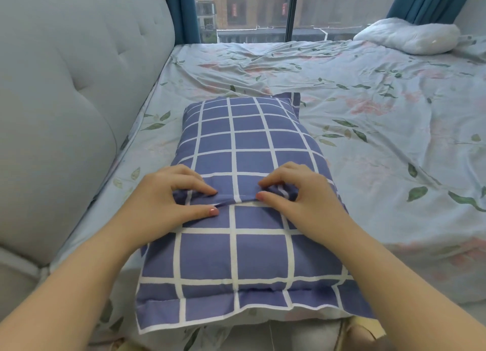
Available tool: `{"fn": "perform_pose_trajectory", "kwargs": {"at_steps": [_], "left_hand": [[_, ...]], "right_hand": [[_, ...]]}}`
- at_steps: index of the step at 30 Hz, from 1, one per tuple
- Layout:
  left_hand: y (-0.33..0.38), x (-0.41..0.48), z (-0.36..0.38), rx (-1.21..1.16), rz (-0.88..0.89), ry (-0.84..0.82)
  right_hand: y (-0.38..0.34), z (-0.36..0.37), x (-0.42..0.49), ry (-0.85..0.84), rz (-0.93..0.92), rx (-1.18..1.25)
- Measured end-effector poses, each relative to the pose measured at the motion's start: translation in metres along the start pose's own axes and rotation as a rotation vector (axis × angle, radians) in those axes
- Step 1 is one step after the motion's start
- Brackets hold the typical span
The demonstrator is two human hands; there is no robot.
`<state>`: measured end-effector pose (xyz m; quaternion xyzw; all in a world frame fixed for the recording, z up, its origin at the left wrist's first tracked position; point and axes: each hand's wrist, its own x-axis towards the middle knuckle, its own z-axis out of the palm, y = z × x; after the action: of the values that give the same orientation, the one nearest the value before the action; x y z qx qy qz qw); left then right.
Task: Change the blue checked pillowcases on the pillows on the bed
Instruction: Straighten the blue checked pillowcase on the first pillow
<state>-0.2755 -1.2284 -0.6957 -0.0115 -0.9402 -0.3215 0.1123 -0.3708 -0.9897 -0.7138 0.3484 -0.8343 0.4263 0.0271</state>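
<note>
A pillow in a blue checked pillowcase lies lengthwise on the bed in front of me. An overlapping flap runs across its middle. My left hand pinches the flap's edge on the left, thumb below and fingers above. My right hand pinches the same edge on the right, bunching the cloth. A bare white pillow with no cover lies at the far right corner of the bed.
The bed carries a wrinkled pale blue floral sheet. A padded grey headboard stands along the left side. Behind the bed are a large window and teal curtains.
</note>
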Motion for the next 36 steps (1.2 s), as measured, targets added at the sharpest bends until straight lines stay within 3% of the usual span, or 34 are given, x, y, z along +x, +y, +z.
{"fn": "perform_pose_trajectory", "kwargs": {"at_steps": [11,17,24,30,36], "left_hand": [[-0.01,-0.004,0.002,0.147,0.201,0.042],[-0.011,0.001,0.003,-0.062,0.008,0.034],[-0.011,0.013,0.009,-0.29,-0.192,0.118],[-0.013,0.021,0.012,-0.277,-0.284,0.13],[-0.026,0.016,0.0,-0.272,-0.386,0.165]], "right_hand": [[0.005,-0.01,0.007,-0.108,0.085,-0.015],[0.006,-0.01,0.007,-0.134,0.077,0.065],[0.005,0.0,0.011,-0.027,0.111,0.065],[0.007,0.004,0.016,0.019,0.242,0.064],[0.008,0.006,0.016,0.162,0.213,-0.026]]}}
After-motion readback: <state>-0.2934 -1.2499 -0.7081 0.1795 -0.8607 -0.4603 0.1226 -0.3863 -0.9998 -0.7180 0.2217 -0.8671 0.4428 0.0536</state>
